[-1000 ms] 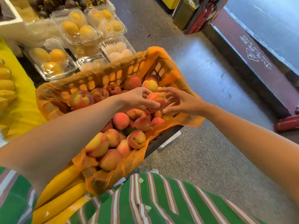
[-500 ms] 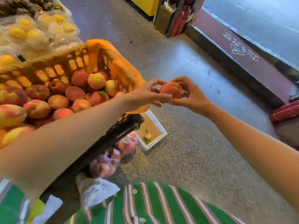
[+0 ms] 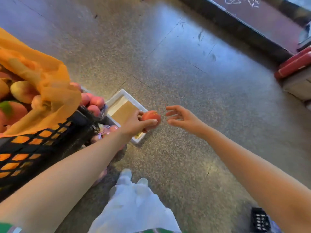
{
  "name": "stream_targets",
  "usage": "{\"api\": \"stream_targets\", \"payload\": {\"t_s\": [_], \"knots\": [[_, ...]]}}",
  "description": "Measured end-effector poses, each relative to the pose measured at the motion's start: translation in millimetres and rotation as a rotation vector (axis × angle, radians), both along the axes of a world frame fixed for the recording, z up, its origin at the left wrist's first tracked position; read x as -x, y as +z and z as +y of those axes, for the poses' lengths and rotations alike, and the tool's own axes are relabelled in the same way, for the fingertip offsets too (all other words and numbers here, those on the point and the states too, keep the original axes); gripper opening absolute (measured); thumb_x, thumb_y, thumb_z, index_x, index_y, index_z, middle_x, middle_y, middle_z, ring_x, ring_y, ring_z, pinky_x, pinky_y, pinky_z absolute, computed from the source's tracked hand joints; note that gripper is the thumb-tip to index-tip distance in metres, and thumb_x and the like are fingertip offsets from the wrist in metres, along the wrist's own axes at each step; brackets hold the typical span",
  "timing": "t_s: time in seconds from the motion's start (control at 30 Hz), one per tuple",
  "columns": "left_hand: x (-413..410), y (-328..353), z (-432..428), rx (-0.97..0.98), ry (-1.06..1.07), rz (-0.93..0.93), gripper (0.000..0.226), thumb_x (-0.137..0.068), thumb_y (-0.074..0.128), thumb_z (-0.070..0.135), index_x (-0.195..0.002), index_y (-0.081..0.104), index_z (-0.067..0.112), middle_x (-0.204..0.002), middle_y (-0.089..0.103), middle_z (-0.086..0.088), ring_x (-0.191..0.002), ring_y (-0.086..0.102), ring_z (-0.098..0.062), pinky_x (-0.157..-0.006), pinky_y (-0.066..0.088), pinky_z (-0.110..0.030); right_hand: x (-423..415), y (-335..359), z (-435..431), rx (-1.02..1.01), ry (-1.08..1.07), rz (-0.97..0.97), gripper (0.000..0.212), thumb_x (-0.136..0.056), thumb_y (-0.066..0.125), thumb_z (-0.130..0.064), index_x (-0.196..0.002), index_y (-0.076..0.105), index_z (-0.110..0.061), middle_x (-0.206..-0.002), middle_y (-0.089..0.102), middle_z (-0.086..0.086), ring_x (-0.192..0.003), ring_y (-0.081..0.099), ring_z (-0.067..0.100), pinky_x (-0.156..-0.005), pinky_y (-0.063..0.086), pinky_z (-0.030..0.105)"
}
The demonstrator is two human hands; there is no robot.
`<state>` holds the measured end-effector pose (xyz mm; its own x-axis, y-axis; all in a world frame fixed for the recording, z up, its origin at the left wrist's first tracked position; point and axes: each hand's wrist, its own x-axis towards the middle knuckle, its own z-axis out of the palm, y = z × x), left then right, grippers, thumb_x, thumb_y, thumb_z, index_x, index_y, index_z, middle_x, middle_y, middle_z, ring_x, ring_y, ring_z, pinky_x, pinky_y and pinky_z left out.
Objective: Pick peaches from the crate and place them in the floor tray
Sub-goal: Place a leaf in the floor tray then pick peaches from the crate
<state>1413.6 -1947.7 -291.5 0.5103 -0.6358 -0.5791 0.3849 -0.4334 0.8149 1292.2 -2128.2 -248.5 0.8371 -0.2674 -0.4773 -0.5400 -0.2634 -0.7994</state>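
on the far left the crate (image 3: 42, 145) sits up high, with an orange liner (image 3: 53, 84) and lots of peaches (image 3: 21, 92) inside. just to its right, down on the floor (image 3: 185, 68), is the white floor tray (image 3: 125, 95). part of it is hidden behind the crate and the arm. next comes the left hand (image 3: 134, 124). its fingers (image 3: 152, 122) are curled round one peach (image 3: 151, 116), and it holds the peach up in the air, by the right edge of the tray. so the tray lies down and a little to the left of the peach. the left hand is the nearer one to the tray and it has the fruit, so i think it only needs to go down and a bit left to put the peach in. to the right of the peach is the right hand (image 3: 182, 117). its fingers are spread wide and hold nothing. it is just beside the peach but not touching it.
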Motion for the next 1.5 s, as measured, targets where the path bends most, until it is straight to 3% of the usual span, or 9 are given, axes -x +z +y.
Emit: {"api": "stream_targets", "payload": {"t_s": [0.23,0.33,0.57,0.73,0.87,1.1,1.2,1.33,1.5], "knots": [[-26,-162,-41,-0.248,0.048,-0.064,0.057,-0.074,0.080,0.030,-0.122,0.050,0.021,-0.115,0.052,-0.007,-0.103,0.057,-0.026,-0.083,0.057,-0.041,-7,-172,-48,0.051,-0.097,0.188,0.036,-0.092,0.061,-0.013,-0.128,0.054,-0.014,-0.113,0.062,0.003,-0.085,0.058,0.006,-0.076,0.047,0.019],[-43,-251,-59,-0.348,0.021,-0.135,0.056,-0.068,0.083,0.040,-0.113,0.052,0.027,-0.109,0.057,-0.003,-0.100,0.060,-0.026,-0.088,0.054,-0.047,-20,-263,-66,0.077,-0.115,0.220,0.036,-0.093,0.058,-0.014,-0.128,0.054,-0.016,-0.120,0.060,0.004,-0.095,0.056,0.011,-0.083,0.044,0.022],[-75,-460,-96,-0.484,-0.207,-0.343,0.056,-0.067,0.083,0.042,-0.111,0.053,0.024,-0.102,0.061,-0.001,-0.092,0.059,-0.024,-0.082,0.047,-0.035,-54,-480,-92,0.160,-0.115,0.244,0.043,-0.095,0.057,-0.020,-0.136,0.047,-0.016,-0.131,0.048,0.004,-0.120,0.048,0.016,-0.092,0.035,0.021],[-94,-594,-125,-0.498,-0.303,-0.446,0.061,-0.052,0.071,0.068,-0.099,0.045,0.039,-0.102,0.059,-0.003,-0.101,0.055,-0.030,-0.090,0.049,-0.046,-74,-610,-106,0.184,-0.090,0.244,0.052,-0.094,0.058,-0.020,-0.143,0.039,-0.015,-0.148,0.032,0.005,-0.136,0.034,0.020,-0.104,0.031,0.026],[-99,-656,-148,-0.569,-0.394,-0.548,0.055,-0.069,0.074,0.055,-0.111,0.046,0.033,-0.119,0.046,-0.010,-0.120,0.035,-0.031,-0.101,0.031,-0.043,-88,-676,-111,0.207,-0.084,0.239,0.064,-0.092,0.061,-0.017,-0.148,0.031,-0.020,-0.162,0.008,0.002,-0.148,0.011,0.021,-0.116,0.018,0.036],[-104,-713,-169,-0.676,-0.552,-0.685,0.054,-0.072,0.070,0.058,-0.115,0.047,0.034,-0.133,0.040,-0.015,-0.128,0.028,-0.036,-0.101,0.032,-0.048,-91,-717,-112,0.336,-0.032,0.166,0.063,-0.089,0.065,-0.020,-0.144,0.034,-0.020,-0.161,0.001,-0.001,-0.148,0.007,0.021,-0.116,0.021,0.038],[-103,-713,-172,-0.664,-0.583,-0.725,0.059,-0.077,0.065,0.059,-0.125,0.045,0.030,-0.138,0.044,-0.012,-0.135,0.026,-0.034,-0.107,0.029,-0.050,-87,-708,-114,0.247,-0.052,0.168,0.061,-0.090,0.063,-0.018,-0.144,0.035,-0.021,-0.162,0.002,-0.003,-0.147,0.012,0.019,-0.109,0.023,0.027],[-95,-663,-167,-0.658,-0.612,-0.771,0.055,-0.084,0.063,0.045,-0.130,0.049,0.018,-0.131,0.053,-0.008,-0.129,0.035,-0.030,-0.104,0.029,-0.045,-83,-656,-107,0.170,-0.093,0.201,0.056,-0.092,0.058,-0.016,-0.144,0.038,-0.018,-0.157,0.024,0.002,-0.142,0.028,0.019,-0.115,0.027,0.035],[-76,-543,-150,-0.544,-0.473,-0.623,0.026,-0.089,0.059,0.026,-0.113,0.062,0.016,-0.112,0.065,-0.006,-0.099,0.060,-0.024,-0.084,0.051,-0.040,-72,-538,-89,0.107,-0.102,0.191,0.037,-0.093,0.056,-0.013,-0.129,0.054,-0.024,-0.126,0.057,-0.002,-0.111,0.058,0.016,-0.099,0.048,0.036]]}}
